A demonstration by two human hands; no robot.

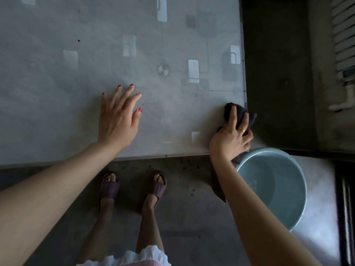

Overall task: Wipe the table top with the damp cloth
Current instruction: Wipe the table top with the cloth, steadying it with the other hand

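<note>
The grey, glossy table top (76, 64) fills the upper left of the view, with pale rectangles reflected in it. My right hand (231, 135) presses a dark cloth (229, 112) onto the table's near right corner; part of the cloth hangs down over the edge beneath my wrist. My left hand (118, 120) lies flat on the table near its front edge, fingers spread, holding nothing.
A pale blue basin (278, 189) stands on the floor just below the table's right corner. My feet in purple sandals (109, 187) are on the concrete floor by the front edge. A white ribbed radiator (343, 35) and pipe are at the far right.
</note>
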